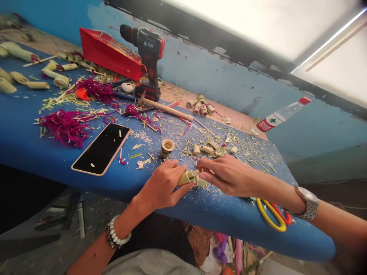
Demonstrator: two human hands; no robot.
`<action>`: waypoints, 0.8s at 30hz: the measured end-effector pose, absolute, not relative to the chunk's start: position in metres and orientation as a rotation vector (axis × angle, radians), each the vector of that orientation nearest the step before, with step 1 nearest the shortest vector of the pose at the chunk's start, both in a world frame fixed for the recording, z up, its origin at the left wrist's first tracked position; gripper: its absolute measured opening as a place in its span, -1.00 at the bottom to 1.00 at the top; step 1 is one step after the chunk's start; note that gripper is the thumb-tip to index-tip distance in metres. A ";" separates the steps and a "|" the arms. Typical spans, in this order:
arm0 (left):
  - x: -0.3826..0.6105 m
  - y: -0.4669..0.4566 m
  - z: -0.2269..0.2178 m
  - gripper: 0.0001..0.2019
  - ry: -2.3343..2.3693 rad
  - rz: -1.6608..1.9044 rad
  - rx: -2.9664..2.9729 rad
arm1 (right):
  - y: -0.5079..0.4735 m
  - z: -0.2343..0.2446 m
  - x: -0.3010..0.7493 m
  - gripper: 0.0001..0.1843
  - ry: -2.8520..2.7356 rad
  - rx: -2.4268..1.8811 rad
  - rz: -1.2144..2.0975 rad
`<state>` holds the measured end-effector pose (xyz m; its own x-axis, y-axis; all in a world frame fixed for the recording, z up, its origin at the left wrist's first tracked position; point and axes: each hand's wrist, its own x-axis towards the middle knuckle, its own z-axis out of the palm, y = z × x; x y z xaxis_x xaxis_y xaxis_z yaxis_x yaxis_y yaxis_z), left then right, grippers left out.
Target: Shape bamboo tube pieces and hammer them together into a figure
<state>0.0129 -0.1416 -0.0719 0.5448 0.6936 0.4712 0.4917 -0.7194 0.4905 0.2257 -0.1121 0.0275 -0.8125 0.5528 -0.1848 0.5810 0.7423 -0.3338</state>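
Note:
My left hand (164,183) is closed around a pale green bamboo tube (186,178) near the table's front edge. The tube's right end looks cut or notched. At that end my right hand (226,173) has its thumb and fingers drawn together; what lies between the fingertips is hidden. Just behind my left hand stands a short bamboo cup (167,148), upright with its round opening up. Several small bamboo segments (207,149) lie beyond my right hand among green shavings. Yellow-handled scissors (271,215) lie partly under my right forearm.
A phone (101,149) lies left, beside purple string (67,128). Farther back are a hammer (169,110), an upright cordless drill (149,57) and a red box (111,53). A plastic bottle (279,116) stands at the back right. More bamboo tubes (60,79) lie far left.

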 end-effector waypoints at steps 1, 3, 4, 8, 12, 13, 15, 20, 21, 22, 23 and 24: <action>0.012 -0.142 -0.071 -0.72 0.974 0.944 2.481 | -0.112 0.030 0.226 -0.68 2.866 0.951 -0.661; 0.011 -0.142 -0.071 -0.71 0.932 0.910 2.499 | -0.110 0.032 0.227 -0.70 2.834 0.954 -0.873; 0.011 -0.142 -0.071 -0.71 0.906 0.888 2.512 | -0.108 0.032 0.227 -0.69 2.793 0.935 -1.009; 0.012 -0.141 -0.072 -0.71 0.808 0.823 2.589 | -0.102 0.025 0.228 -0.66 2.509 0.828 -1.559; 0.014 -0.141 -0.074 -0.73 0.766 0.813 2.587 | -0.099 0.017 0.225 -0.66 2.444 0.815 -1.711; 0.013 -0.141 -0.074 -0.74 0.774 0.818 2.541 | -0.098 0.017 0.224 -0.65 2.480 0.836 -1.690; 0.013 -0.140 -0.074 -0.78 0.807 0.858 2.423 | -0.098 0.020 0.223 -0.65 2.561 0.881 -1.607; 0.014 -0.139 -0.070 -0.68 0.970 0.984 2.038 | -0.106 0.019 0.222 -0.81 2.794 1.156 -1.297; 0.015 -0.140 -0.069 -0.64 0.988 0.982 1.959 | -0.109 0.017 0.221 -0.82 2.832 1.231 -1.284; 0.015 -0.140 -0.068 -0.62 0.990 0.976 1.891 | -0.112 0.013 0.220 -0.80 2.862 1.296 -1.304; 0.015 -0.141 -0.066 -0.59 0.979 0.974 1.834 | -0.116 0.010 0.219 -0.80 2.881 1.352 -1.365; 0.015 -0.143 -0.064 -0.55 0.957 0.980 1.789 | -0.119 0.006 0.218 -0.80 2.888 1.400 -1.467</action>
<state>0.0146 -0.1428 -0.0643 0.3974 0.8874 0.2338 0.2119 -0.3366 0.9175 0.2183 -0.1195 0.0063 -0.6231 0.7821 -0.0088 0.4682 0.3639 -0.8052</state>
